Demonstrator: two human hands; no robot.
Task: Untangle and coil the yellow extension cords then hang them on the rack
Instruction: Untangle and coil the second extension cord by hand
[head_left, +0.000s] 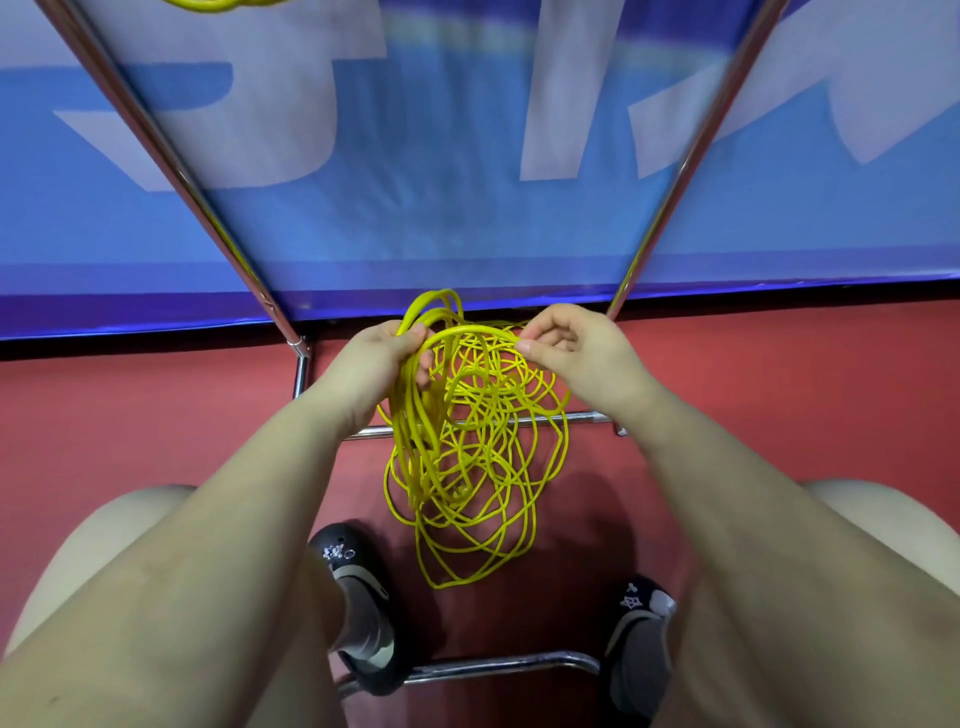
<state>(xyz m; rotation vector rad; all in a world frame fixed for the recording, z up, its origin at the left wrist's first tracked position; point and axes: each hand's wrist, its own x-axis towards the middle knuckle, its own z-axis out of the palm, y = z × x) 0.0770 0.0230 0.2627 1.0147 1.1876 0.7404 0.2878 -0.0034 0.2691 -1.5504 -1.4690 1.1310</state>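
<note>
A tangled yellow extension cord (483, 467) hangs in many loose loops from both hands down toward the red floor. My left hand (382, 358) grips a bundle of several gathered loops at their top. My right hand (569, 345) pinches a single strand that arcs across from the left hand. A second yellow coil (218, 4) shows at the top edge, by the left upright of the rack (171, 156); what holds it is out of view.
The chrome rack's two uprights rise left and right, with a low crossbar (582, 417) behind the cord and a base bar (493, 666) between my feet. A blue banner (467, 218) stands behind the rack. My dark shoes (358, 597) rest on the red floor.
</note>
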